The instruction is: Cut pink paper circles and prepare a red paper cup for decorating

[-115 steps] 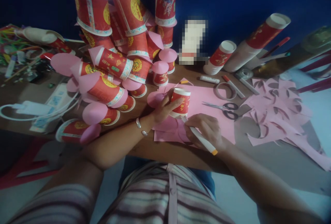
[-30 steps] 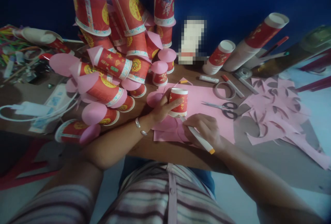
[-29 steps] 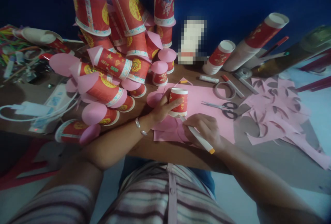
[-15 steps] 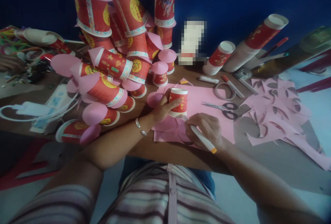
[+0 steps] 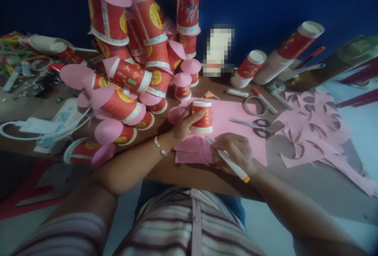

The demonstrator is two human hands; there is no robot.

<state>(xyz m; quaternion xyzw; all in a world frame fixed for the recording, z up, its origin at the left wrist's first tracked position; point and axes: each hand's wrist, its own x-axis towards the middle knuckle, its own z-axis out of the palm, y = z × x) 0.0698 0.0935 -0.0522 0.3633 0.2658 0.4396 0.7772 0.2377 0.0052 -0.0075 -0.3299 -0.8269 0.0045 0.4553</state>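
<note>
My left hand (image 5: 183,125) is wrapped round a red paper cup (image 5: 203,118) with white ends and gold characters, standing bottom up over pink paper. In my right hand (image 5: 232,149) is a white marker (image 5: 234,166) with an orange back end. Its tip points toward the cup's rim and appears a little apart from it. Beneath both hands lie a large pink sheet (image 5: 226,110) and smaller pink pieces (image 5: 189,147), one with a curved edge. Open scissors (image 5: 251,125) rest on the sheet, right of the cup.
Red cups with pink paper cones (image 5: 124,78) are piled at the left. Pink paper scraps (image 5: 319,126) spread on the right. Behind are a tape roll (image 5: 255,106), stacked cups (image 5: 251,69) and pens. A white charger (image 5: 44,125) with cable lies at far left.
My right hand has drawn the marker slightly down and right, off the cup's lower rim. The cup has turned, showing more gold characters. Another hand at the far left has left the view.
</note>
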